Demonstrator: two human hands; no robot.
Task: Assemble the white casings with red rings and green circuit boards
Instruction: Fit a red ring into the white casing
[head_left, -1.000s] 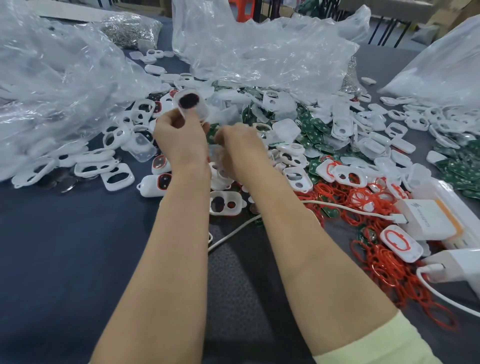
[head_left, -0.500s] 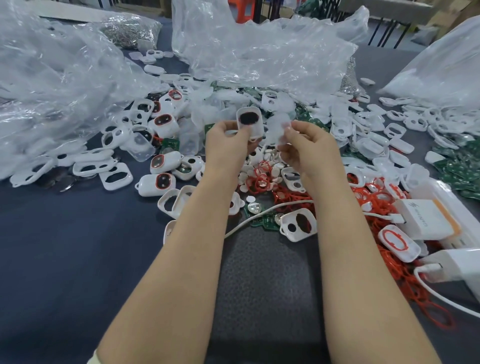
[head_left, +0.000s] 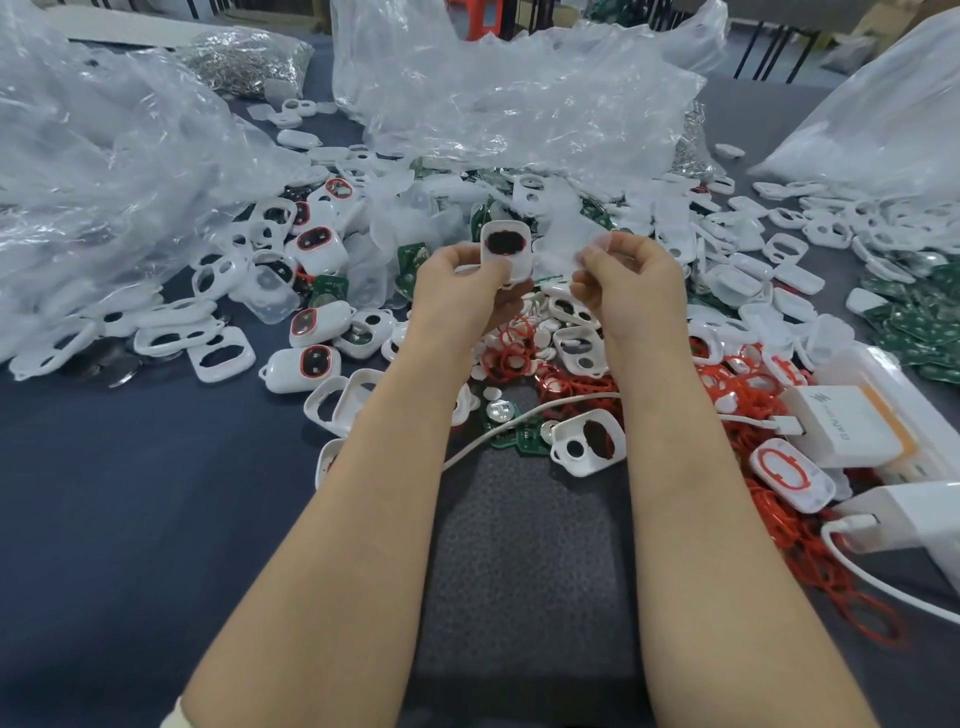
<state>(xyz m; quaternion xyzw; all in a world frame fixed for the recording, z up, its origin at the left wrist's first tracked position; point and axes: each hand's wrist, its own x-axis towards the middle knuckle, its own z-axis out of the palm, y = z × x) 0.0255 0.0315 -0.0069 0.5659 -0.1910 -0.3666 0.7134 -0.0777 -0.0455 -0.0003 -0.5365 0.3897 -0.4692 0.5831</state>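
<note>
One casing in hand: a white casing (head_left: 506, 248) is held up over the heap of parts on the bench (head_left: 130, 493), long axis roughly upright, its dark, red-rimmed window facing the camera.
Left hand: the left hand (head_left: 460, 293) grips the casing's lower half, thumb on the front and fingers curled behind.
Right hand: the right hand (head_left: 634, 291) pinches a small clear piece (head_left: 597, 243) at thumb and fingertips; I cannot tell what part it is.
Key relation: the clear piece sits just to the right of the casing at about the same height, not touching it, so the two would meet by moving sideways.
Likely step: fitting that piece to the casing, by my reading.
Supplies: red rings (head_left: 504, 358) lie directly beneath both hands; green circuit boards (head_left: 914, 332) are well off to the right.
Left side: closed casings (head_left: 306, 361) lie near crumpled plastic bags (head_left: 104, 156).
</note>
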